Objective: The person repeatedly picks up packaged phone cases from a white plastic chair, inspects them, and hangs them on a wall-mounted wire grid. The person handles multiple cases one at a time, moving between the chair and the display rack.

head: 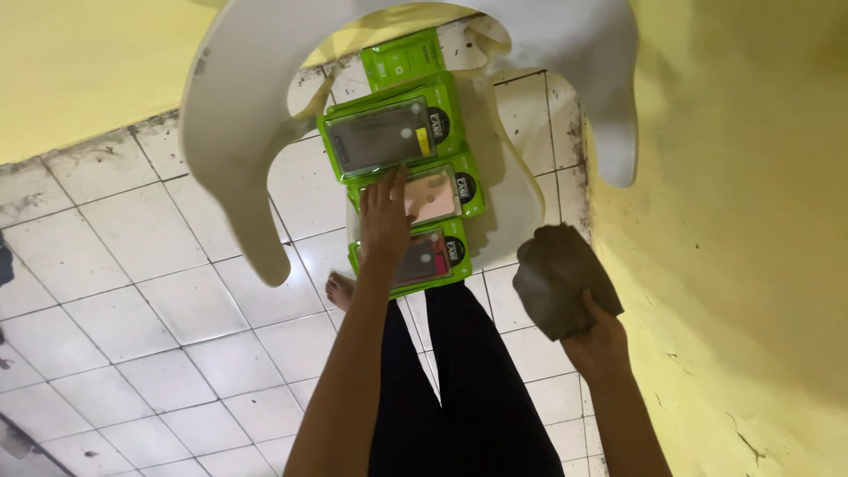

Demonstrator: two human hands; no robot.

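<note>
A white plastic chair (238,132) stands beyond both hands, green phone-case packs (402,132) in a row on its seat. The left hand (385,221) lies flat, fingers spread, on the middle pack (442,193). The right hand (599,344), apart toward the yellow wall (751,221), grips a brown rag (558,276).

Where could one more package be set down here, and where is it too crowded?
Bare floor tiles lie left of the chair. The seat is crowded: green packages fill it, with the left hand on them. The right hand holds a cloth beside the wall.

Left hand (385,216) pressing on green packages (408,168) atop white chair (238,132); right hand (599,346) clutching brown cloth (561,278)
</note>
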